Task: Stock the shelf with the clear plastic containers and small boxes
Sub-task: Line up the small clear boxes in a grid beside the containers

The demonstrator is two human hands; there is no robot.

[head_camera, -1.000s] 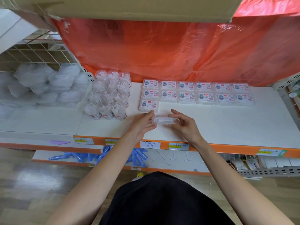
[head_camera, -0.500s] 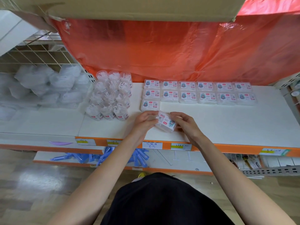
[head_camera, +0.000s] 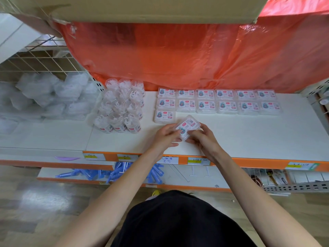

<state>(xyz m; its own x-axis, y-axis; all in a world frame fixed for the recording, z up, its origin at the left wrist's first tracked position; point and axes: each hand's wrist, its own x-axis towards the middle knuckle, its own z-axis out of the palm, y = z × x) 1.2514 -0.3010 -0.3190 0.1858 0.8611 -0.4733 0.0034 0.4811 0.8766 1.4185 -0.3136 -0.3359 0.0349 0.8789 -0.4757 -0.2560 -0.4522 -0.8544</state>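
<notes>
Head view: gripping one small box [head_camera: 187,126] between left hand [head_camera: 166,135] and right hand [head_camera: 203,139], fingers curled round its ends, low over the front of the shelf [head_camera: 249,136]. Turned from edge-on a second ago to label-up, tilted now, nosing toward the gap right of the lone third-row box [head_camera: 164,116]. Looks ready to lay flat there, extending that row. Beyond, two full rows of boxes [head_camera: 226,100] against the orange sheet [head_camera: 178,59]; leftward, clear plastic containers [head_camera: 122,106] standing clustered, already stocked.

— Can you read the label on the small box [head_camera: 187,125]?
— No, the print is too small. The left hand [head_camera: 166,135] and right hand [head_camera: 204,139] cover its near edge. The carton [head_camera: 142,8] overhead is cut off at the top.
</notes>
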